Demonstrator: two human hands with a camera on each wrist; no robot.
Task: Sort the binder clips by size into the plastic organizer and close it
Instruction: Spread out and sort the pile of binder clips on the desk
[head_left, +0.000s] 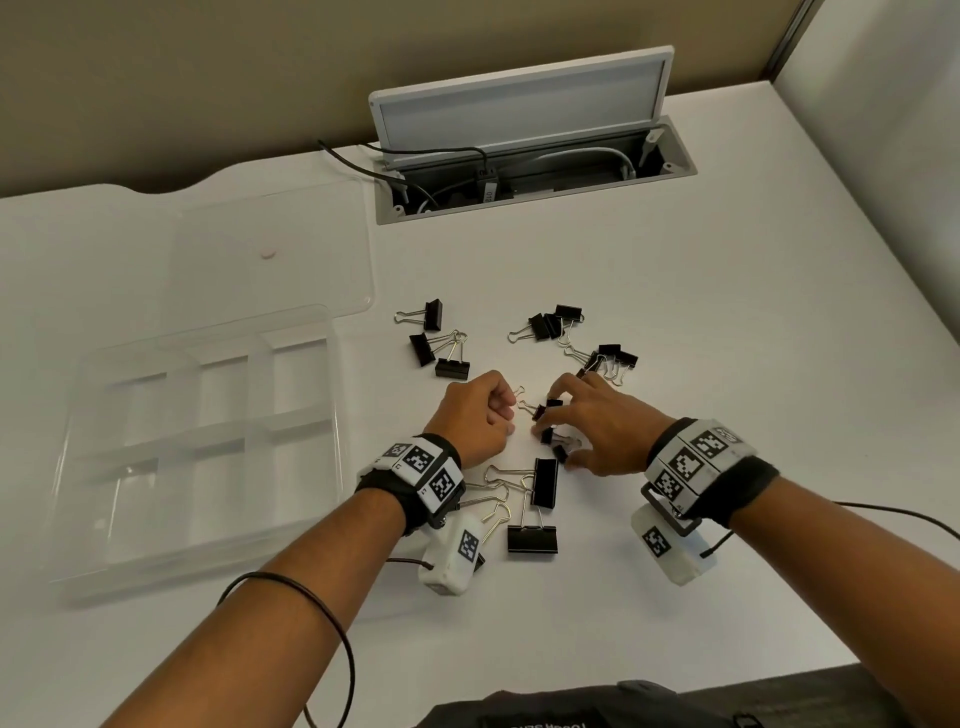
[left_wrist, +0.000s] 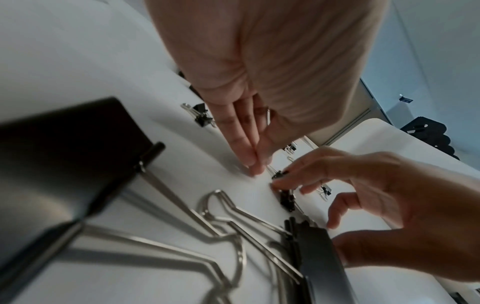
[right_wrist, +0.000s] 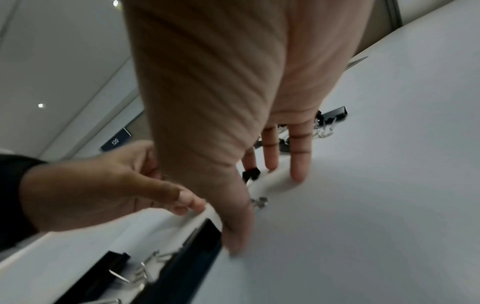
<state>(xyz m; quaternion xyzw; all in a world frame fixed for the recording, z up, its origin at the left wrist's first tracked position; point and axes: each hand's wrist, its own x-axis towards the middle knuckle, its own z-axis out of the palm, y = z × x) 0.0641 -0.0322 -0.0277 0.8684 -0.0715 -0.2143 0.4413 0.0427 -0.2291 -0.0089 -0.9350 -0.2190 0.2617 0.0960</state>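
The clear plastic organizer (head_left: 208, 332) lies at the left with its lid (head_left: 270, 234) open flat behind it and nothing showing in its compartments. Black binder clips are scattered on the white table. My left hand (head_left: 506, 415) is curled, and a wire loop of a small clip (head_left: 518, 389) sticks out of it; its fingertips (left_wrist: 255, 168) pinch together at the table. My right hand (head_left: 565, 428) is spread over several small clips (head_left: 549, 409), its fingertips (right_wrist: 298, 174) touching the table. Two large clips (head_left: 545, 483) lie just in front of both hands.
Medium clips (head_left: 432, 315) lie behind the left hand, and more clips (head_left: 569, 313) lie in groups behind the right. An open cable well (head_left: 535, 171) with a raised flap sits at the back. The table's front edge (head_left: 779, 680) runs at the lower right.
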